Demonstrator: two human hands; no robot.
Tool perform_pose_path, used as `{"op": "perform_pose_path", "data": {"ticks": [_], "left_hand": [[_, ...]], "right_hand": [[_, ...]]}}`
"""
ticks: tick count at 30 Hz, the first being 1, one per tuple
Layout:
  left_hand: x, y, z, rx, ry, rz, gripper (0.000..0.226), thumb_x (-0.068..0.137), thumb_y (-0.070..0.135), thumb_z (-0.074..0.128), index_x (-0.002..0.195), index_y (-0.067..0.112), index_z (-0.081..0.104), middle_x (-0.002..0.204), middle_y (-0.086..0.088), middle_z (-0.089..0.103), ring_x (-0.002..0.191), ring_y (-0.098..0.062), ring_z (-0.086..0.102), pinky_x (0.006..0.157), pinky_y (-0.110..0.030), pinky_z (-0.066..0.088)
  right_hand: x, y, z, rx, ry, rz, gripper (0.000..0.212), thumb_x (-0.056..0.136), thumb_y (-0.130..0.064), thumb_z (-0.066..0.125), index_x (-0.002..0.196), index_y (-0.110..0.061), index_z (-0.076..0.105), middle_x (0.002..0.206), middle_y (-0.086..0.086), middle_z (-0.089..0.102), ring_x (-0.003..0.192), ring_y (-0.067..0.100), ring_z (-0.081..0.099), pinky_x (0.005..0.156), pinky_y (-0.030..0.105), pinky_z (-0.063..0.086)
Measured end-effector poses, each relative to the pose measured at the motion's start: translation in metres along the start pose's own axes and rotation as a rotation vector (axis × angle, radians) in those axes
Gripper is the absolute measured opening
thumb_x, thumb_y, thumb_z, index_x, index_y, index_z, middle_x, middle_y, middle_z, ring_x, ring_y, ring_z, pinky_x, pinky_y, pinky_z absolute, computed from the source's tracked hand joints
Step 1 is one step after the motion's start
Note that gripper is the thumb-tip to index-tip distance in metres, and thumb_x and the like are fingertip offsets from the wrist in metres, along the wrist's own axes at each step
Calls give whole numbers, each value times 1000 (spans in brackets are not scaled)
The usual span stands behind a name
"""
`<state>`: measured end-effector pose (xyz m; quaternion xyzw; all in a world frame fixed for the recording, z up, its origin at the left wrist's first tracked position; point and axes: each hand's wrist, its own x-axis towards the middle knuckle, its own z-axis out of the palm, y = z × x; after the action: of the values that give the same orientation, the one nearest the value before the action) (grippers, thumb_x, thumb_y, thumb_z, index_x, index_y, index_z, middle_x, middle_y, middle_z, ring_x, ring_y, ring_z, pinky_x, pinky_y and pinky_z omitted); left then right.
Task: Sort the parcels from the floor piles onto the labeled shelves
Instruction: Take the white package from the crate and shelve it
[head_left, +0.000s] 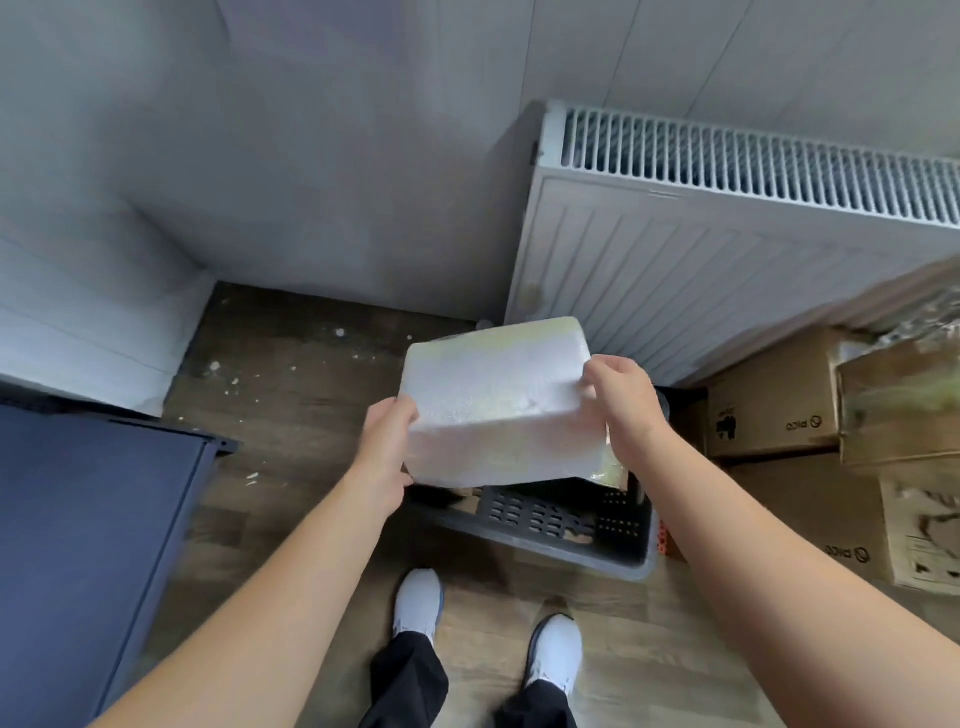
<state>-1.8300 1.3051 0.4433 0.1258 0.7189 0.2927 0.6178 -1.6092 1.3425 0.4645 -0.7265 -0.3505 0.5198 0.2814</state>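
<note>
Head view: both arms extend forward. The left hand (387, 441) grips the white wrapped parcel (493, 405) at its 9 o'clock end, thumb on top. The right hand (621, 400) curls over its 3 o'clock edge. The parcel is held tilted over a dark perforated crate (540, 517) at 6 o'clock. The parcel hides most of the crate's contents. Cardboard boxes (774, 405) at 3 o'clock are blurred and partly cut off.

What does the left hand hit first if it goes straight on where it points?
The white parcel it grips: the left hand points up-right into the parcel's left end. Beyond that, probably the radiator, low down, but depth is unclear.
</note>
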Motion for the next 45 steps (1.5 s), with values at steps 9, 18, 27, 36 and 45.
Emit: {"op": "perform_pose_path", "data": {"ticks": [9,18,27,36,45], "left_hand": [[-4,-8,-4,-93,-10,76,49,97,36,57,142,34,37,117,3,53,99,-19,54,67,-39,49],[-5,1,-1,-36,-78,110,32,103,27,45,133,35,48,125,3,57,109,-19,53,88,-46,49],[-1,30,28,321,73,325,35,100,38,43,130,35,61,126,-1,60,109,-19,58,97,-45,51],[-30,66,42,62,-141,309,54,83,52,69,124,19,56,112,-2,69,99,-19,68,82,-33,57],[-16,58,10,-264,-324,210,31,97,46,49,112,27,67,97,1,76,94,-20,69,84,-40,54]], "right_hand": [[5,-10,-14,126,7,-12,51,83,-45,70,124,-21,51,129,-5,54,113,18,57,99,42,49],[7,-26,-28,262,-343,180,112,54,-60,81,143,-4,41,124,2,67,104,23,70,79,38,59],[0,-43,-9,288,-419,-23,54,83,-41,73,127,-16,57,116,3,72,105,22,70,90,39,55],[0,-51,16,-3,-286,-199,61,74,-64,61,131,-43,53,124,-12,65,113,14,62,100,43,49],[11,-49,-3,-345,-78,-185,50,94,-43,57,140,-26,49,144,-3,47,123,19,51,99,30,41]]}}
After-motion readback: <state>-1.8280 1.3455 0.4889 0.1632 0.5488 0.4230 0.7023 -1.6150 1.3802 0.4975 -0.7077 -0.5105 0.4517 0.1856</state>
